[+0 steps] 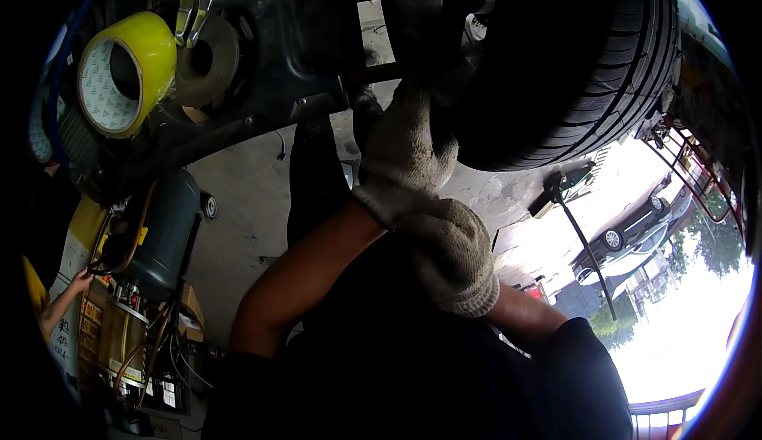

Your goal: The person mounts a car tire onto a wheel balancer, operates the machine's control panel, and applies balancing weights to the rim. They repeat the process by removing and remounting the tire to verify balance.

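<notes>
Both my hands wear off-white knitted gloves. My left hand (409,150) reaches up into the dark underside of a raised vehicle, beside the tyre (627,82). Its fingertips fade into shadow, so what they touch is hidden. Just below, my right hand (456,257) is curled closed against my left wrist. Whatever lies inside its fingers cannot be made out. Left of my left hand runs a black plastic underbody panel (266,106) with small fasteners along its edge.
A roll of yellow tape (157,51) sits at upper left near metal parts. Below it stand a dark grey tank (168,237) with hoses and another person's hand (81,281). At right are a long-handled pole (586,245) and a parked car (615,237) outside.
</notes>
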`<state>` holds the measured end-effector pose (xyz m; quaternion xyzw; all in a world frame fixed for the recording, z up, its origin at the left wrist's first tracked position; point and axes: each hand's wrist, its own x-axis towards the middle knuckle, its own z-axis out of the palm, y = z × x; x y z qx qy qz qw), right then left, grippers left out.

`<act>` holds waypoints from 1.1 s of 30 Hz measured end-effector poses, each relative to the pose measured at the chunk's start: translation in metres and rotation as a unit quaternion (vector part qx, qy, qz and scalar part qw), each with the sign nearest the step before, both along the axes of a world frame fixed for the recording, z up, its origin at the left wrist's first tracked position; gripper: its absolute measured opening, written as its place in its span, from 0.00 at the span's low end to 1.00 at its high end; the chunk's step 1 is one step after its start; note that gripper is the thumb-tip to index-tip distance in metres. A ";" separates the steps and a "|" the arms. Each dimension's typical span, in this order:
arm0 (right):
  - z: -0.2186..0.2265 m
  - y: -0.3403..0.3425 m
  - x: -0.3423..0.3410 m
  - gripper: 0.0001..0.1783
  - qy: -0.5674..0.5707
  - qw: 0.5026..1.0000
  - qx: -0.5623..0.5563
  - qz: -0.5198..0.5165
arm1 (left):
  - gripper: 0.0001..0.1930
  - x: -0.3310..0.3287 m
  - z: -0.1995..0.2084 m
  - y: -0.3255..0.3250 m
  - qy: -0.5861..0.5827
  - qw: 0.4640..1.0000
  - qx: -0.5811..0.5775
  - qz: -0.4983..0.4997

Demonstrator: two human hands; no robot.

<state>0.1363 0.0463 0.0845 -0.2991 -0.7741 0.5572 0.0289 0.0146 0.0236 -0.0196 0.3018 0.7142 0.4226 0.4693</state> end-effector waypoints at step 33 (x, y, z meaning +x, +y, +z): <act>-0.176 -0.055 0.001 0.30 -0.060 0.982 -0.114 -0.135 | 0.40 -0.013 -0.021 -0.007 0.108 0.994 0.005 0.018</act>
